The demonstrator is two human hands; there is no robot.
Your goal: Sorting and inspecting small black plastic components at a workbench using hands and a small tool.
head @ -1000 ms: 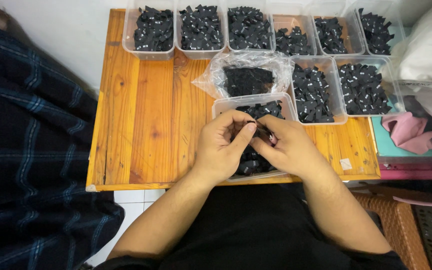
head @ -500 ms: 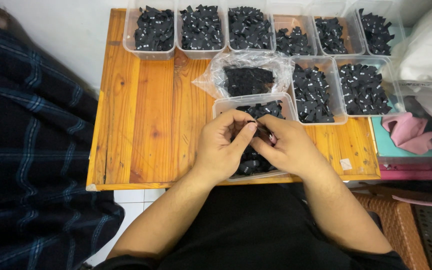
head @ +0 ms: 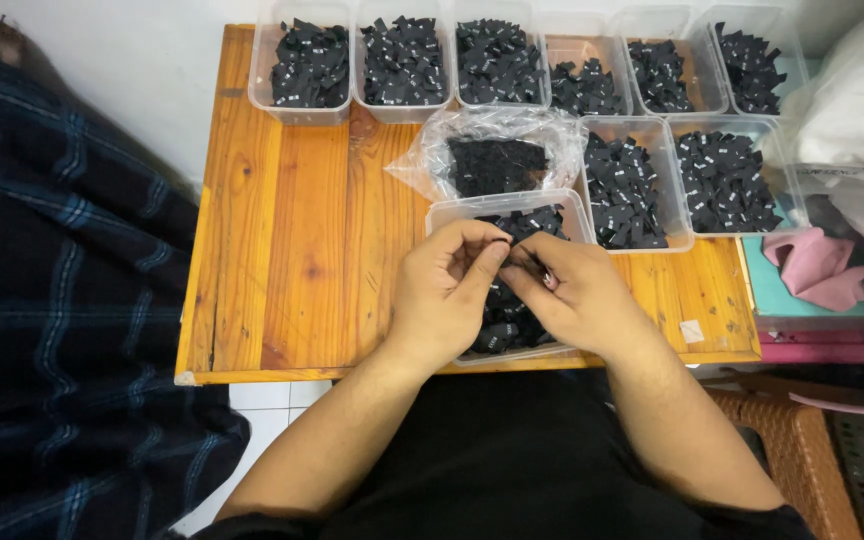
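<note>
My left hand (head: pixel 447 290) and my right hand (head: pixel 567 295) meet over a clear plastic tub (head: pixel 452 213) near the front edge of a wooden table (head: pixel 292 250). The tub is filled with small black fabric tags (head: pixel 497 325). The fingertips of both hands pinch together on one small black tag (head: pixel 512 250) just above the tub. Most of the tub is hidden under my hands.
A clear plastic bag (head: pixel 492 155) of black tags lies behind the tub. Several more clear tubs (head: pixel 312 65) of black tags line the table's far edge and right side. A dark plaid cloth (head: pixel 62 300) lies left; pink cloth (head: pixel 817 265) and a white bag (head: pixel 852 110) lie right.
</note>
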